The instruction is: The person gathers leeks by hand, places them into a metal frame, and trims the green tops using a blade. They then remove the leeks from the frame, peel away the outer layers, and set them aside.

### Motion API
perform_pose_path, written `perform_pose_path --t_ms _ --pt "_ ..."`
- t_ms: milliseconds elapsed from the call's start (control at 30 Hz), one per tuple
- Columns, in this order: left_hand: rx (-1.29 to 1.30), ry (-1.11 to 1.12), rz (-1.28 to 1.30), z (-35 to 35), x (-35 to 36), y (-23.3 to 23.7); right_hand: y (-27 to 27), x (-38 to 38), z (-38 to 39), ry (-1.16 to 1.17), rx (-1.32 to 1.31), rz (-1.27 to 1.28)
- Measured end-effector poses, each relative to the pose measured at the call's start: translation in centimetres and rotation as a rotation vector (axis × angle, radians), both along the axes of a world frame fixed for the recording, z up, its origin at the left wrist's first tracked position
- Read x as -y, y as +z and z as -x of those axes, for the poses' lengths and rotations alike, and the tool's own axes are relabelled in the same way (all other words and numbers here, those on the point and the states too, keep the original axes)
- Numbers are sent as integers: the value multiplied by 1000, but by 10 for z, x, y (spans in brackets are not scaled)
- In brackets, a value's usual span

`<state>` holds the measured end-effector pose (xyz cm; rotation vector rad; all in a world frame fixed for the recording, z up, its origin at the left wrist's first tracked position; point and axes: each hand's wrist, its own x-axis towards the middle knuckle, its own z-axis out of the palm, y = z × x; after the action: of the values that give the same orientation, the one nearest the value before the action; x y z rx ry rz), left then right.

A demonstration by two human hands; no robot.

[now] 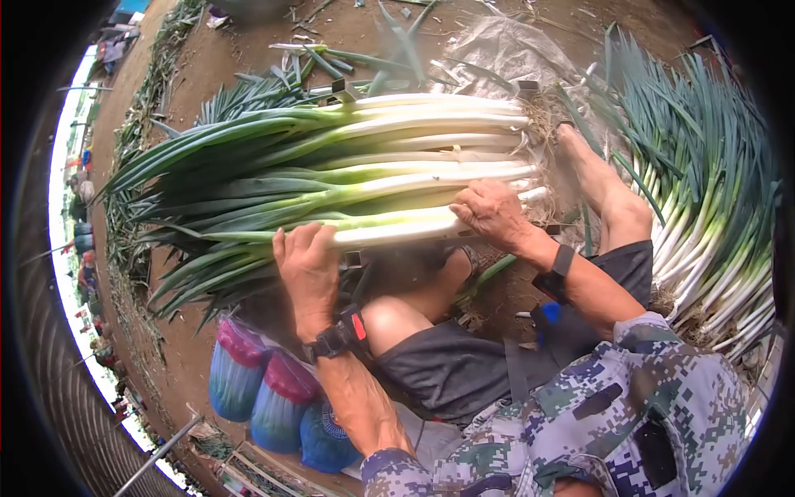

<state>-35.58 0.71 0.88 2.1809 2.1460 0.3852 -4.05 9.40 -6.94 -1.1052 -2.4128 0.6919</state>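
A wide row of long green onions lies across a low metal rack, white stems and roots to the right, green leaves to the left. My left hand is closed around the nearest green onion, where the stem turns green. Near the root end, my right hand grips the same stalk, fingers curled over it. That stalk rests along the near edge of the row. Square metal ends of the rack stick out beside the row. The undersides of both hands are hidden.
More green onions lie heaped at the right, beyond my leg. Several blue bags with pink tops stand at the lower left. A pale plastic sheet covers the dirt floor behind the rack. Leaf scraps litter the left.
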Motion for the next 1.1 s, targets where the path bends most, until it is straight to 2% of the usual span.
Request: perform_pose_path --t_ms 67,167,233,367,400,500,567,733,867,967,1067,1100 --pt "-14 6 -6 -4 -6 -3 -3 0 -2 -44 6 -35" --pt "-20 -45 -36 -4 -16 -16 -10 1 -10 -15 -118 -124" --pt "47 -41 23 -4 -17 -6 -15 7 -12 52 -78 -147" --pt "148 -55 78 1 -16 6 -5 9 -18 15 -123 -147" --pt "180 -49 120 -13 -28 -3 -16 -4 -42 14 -110 -131" --pt "-35 -19 54 -2 -25 4 -23 -4 -71 -18 -36 -105" --pt "62 -6 86 6 -17 -3 -22 4 -67 -19 -15 -87" --pt "152 104 -86 17 -13 -44 -11 13 -55 -94 -2 22" --pt "121 145 -197 10 -21 -49 -17 19 -28 -143 150 -105" --pt "150 76 -198 16 -23 -48 -41 29 -20 -187 226 -200" --pt "78 43 -247 18 -30 -55 -46 10 -24 -230 72 -94" --pt "40 -26 -192 18 -38 -57 -58 15 -29 -257 89 -158"
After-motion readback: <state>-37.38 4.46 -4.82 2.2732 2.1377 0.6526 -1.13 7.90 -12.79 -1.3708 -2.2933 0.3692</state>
